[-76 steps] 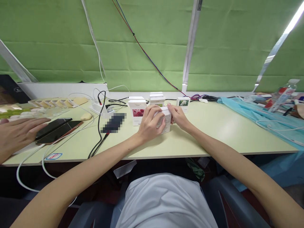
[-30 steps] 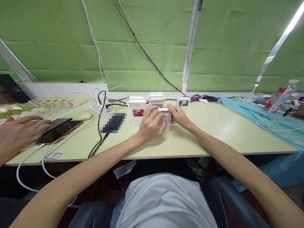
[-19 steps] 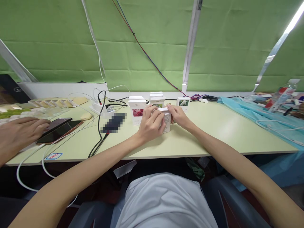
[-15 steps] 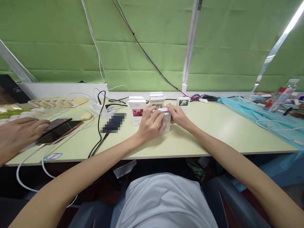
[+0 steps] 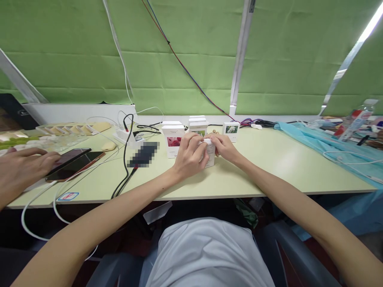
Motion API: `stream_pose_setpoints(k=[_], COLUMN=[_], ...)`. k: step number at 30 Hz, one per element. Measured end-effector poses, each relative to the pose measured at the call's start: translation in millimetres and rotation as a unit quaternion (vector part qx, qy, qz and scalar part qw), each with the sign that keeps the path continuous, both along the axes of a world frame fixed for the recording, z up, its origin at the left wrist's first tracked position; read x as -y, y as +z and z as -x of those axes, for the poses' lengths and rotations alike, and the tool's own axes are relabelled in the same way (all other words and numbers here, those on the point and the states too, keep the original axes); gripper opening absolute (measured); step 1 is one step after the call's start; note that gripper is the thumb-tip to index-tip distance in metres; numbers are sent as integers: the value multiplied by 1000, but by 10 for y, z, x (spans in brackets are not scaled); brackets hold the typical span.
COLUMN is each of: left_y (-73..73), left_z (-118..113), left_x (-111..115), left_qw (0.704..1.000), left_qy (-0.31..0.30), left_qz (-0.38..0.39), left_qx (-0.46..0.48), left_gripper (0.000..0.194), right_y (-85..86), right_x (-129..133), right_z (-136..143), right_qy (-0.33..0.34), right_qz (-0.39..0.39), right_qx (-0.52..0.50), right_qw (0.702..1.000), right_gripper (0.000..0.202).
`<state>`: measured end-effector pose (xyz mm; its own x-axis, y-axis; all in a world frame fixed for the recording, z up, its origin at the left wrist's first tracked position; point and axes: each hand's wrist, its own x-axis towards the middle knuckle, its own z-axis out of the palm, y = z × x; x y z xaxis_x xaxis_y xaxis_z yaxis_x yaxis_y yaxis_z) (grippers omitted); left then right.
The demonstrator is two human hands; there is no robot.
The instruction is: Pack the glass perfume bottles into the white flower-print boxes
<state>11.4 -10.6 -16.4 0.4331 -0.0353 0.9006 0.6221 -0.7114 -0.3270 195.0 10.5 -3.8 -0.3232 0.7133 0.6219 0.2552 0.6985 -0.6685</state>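
A small white carton (image 5: 210,155) with fine print on its side stands upright on the table between my hands. My left hand (image 5: 190,154) is closed around its left side. My right hand (image 5: 222,146) has its fingers bent over the carton's top right edge, and part of the top is hidden under both hands. Just behind stand white boxes: one with a red flower picture (image 5: 173,141) to the left, one with a green picture (image 5: 197,126) in the middle, and one with a white flower picture (image 5: 230,130) to the right. Small gold-coloured pieces (image 5: 216,132) show beside my right fingers.
Another person's hand (image 5: 28,167) is at the far left, by two phones (image 5: 76,165). A pixelated dark object (image 5: 144,154) lies near black cables and a white power strip (image 5: 125,137). Blue sheeting (image 5: 317,141) and a plastic bottle (image 5: 360,119) are at the right.
My right fingers have shifted slightly left, further across the carton's top. My left hand stays around its side. The other person's hand has lifted its fingers a little.
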Motion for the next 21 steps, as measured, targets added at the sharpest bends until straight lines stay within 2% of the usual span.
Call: stream_pose_setpoints(k=[4,11,16,21], left_y=[6,-7,17,12], left_z=[0,1,-12,-12], left_x=[4,0,17,16], left_qw=[1000,1000,1000,1000], left_qy=[0,-9,-13,-20], left_qz=[-24,18,-20,-4], left_qx=[-1,3,2,8], left_gripper=[23,23,23,23], right_y=[-9,-21,-17,-22], right_x=[-2,-2,-4,-14], right_z=[0,-10,-15,-11], right_qy=[5,9,14,10], right_qz=[-7,-2,-7,-3], right_qx=[-1,4,3,-1], right_qw=[1000,1000,1000,1000], right_gripper=[48,57,56,55])
